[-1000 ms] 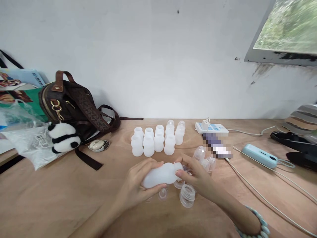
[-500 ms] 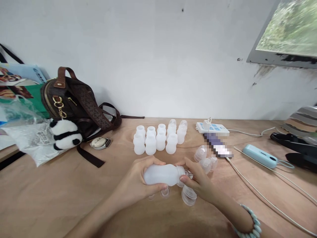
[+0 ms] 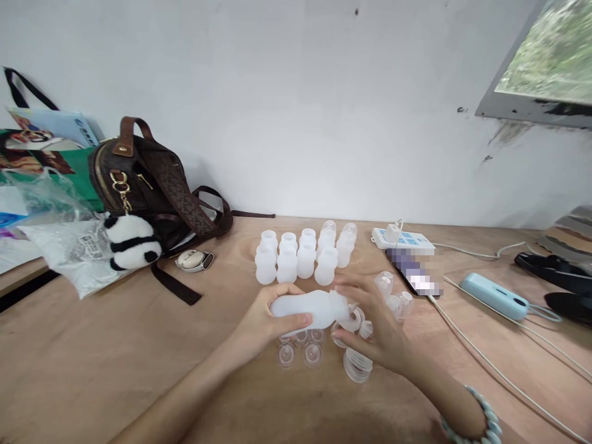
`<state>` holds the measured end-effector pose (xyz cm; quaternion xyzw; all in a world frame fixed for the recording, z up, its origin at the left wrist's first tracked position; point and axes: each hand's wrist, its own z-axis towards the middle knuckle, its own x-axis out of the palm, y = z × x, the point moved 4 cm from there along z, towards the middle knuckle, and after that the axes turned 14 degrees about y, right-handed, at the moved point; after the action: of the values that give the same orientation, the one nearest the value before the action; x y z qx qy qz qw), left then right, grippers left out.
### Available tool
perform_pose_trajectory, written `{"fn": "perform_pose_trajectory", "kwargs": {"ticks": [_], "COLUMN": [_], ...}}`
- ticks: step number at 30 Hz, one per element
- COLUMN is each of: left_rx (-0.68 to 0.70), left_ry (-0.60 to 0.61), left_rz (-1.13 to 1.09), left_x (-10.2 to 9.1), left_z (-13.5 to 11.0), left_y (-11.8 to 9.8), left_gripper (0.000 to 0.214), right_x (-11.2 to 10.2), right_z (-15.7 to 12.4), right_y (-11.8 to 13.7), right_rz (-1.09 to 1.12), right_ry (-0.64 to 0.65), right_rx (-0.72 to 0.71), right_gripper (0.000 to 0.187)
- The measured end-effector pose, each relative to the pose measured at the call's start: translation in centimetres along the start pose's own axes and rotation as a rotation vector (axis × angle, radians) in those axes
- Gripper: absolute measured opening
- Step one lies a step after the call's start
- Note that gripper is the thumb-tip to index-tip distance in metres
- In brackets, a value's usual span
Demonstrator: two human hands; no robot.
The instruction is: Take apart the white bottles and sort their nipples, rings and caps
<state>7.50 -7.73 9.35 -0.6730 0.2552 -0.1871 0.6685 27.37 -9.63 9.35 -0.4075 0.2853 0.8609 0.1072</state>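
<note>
My left hand [image 3: 264, 316] is wrapped round a frosted white baby bottle [image 3: 308, 306], tilted on its side with its neck toward the right. My right hand [image 3: 379, 317] is at the neck end, its thumb and fingers spread apart and not closed on the bottle. Below the bottle lie several clear bottle nipples [image 3: 312, 354]. Clear screw rings [image 3: 357, 367] are stacked beneath my right thumb, and more loose rings lie partly hidden behind that hand. Clear dome caps [image 3: 385, 283] stand just beyond the right fingers.
Several bottles [image 3: 287, 265] stand grouped behind my hands, two with domed tops. To the right are a power strip [image 3: 407, 240], a phone [image 3: 411, 271], a blue power bank [image 3: 494, 296] and cables. A backpack [image 3: 152, 185] with a panda charm [image 3: 133, 242] and a mouse [image 3: 190, 259] are left.
My right hand has let go of the bottle's neck and its fingers have spread. The bottle has risen slightly in view, uncovering more nipples. The whole view has shifted a little.
</note>
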Motion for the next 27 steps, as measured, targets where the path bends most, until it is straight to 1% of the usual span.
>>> {"fn": "perform_pose_trajectory", "kwargs": {"ticks": [2,3,5,7,8,9,10,12,13,14,17,19,20,21,22,23,24,25,27], "left_rx": [0.073,0.1,0.157,0.212,0.235,0.249,0.256,0.261,0.267,0.276,0.321,0.328,0.318,0.301,0.286,0.273,0.265,0.257,0.241], "left_ry": [-0.086,-0.119,-0.153,-0.144,-0.139,-0.137,-0.139,-0.147,-0.143,-0.135,-0.114,-0.127,-0.141,-0.154,-0.167,-0.173,-0.174,-0.169,-0.156], "left_rz": [0.185,0.293,0.492,0.637,0.681,0.707,0.723,0.739,0.744,0.75,0.761,0.754,0.743,0.73,0.715,0.702,0.69,0.682,0.665], "left_x": [0.0,0.1,0.3,0.5,0.5,0.5,0.4,0.3,0.3,0.3,0.6,0.5,0.5,0.4,0.3,0.2,0.2,0.2,0.2], "left_z": [-0.2,-0.4,-0.6,-0.8,-0.8,-0.8,-0.8,-0.7,-0.7,-0.7,-0.7,-0.7,-0.8,-0.7,-0.7,-0.7,-0.7,-0.7,-0.6], "left_y": [-0.4,-0.5,-0.9,-1.0,-1.0,-1.0,-1.0,-0.8,-0.7,-0.7,-0.7,-0.7,-0.7,-0.7,-0.7,-0.7,-0.7,-0.6,-0.5], "left_gripper": [0.033,0.033,0.034,0.036,0.037,0.037,0.037,0.036,0.036,0.037,0.039,0.038,0.036,0.035,0.034,0.035,0.035,0.035,0.036], "right_x": [0.0,0.2,0.4,0.4,0.3,0.1,-0.2,-0.7,-0.8,-0.8,-0.5,-0.4,-0.6,-0.7,-0.8,-0.9,-0.8,-0.6,-0.2], "right_z": [0.1,0.1,0.1,0.0,0.0,0.0,0.0,0.0,-0.1,-0.1,-0.1,0.0,0.1,0.1,0.1,0.1,0.1,0.1,0.0], "right_y": [-0.4,-0.7,-1.2,-1.5,-1.6,-1.6,-1.6,-1.5,-1.5,-1.6,-1.7,-1.5,-1.4,-1.3,-1.2,-1.2,-1.2,-1.2,-1.3], "right_rz": [0.116,0.186,0.322,0.438,0.477,0.497,0.499,0.472,0.452,0.436,0.434,0.442,0.443,0.441,0.443,0.452,0.464,0.478,0.502], "right_ry": [0.023,0.052,0.123,0.191,0.209,0.213,0.207,0.18,0.166,0.157,0.201,0.23,0.223,0.206,0.186,0.169,0.161,0.163,0.177], "right_rx": [0.131,0.203,0.342,0.434,0.442,0.427,0.398,0.348,0.357,0.386,0.487,0.467,0.431,0.393,0.361,0.345,0.346,0.36,0.397], "right_gripper": [0.062,0.062,0.052,0.043,0.035,0.032,0.041,0.07,0.076,0.071,0.034,0.025,0.026,0.034,0.046,0.057,0.063,0.064,0.05]}}
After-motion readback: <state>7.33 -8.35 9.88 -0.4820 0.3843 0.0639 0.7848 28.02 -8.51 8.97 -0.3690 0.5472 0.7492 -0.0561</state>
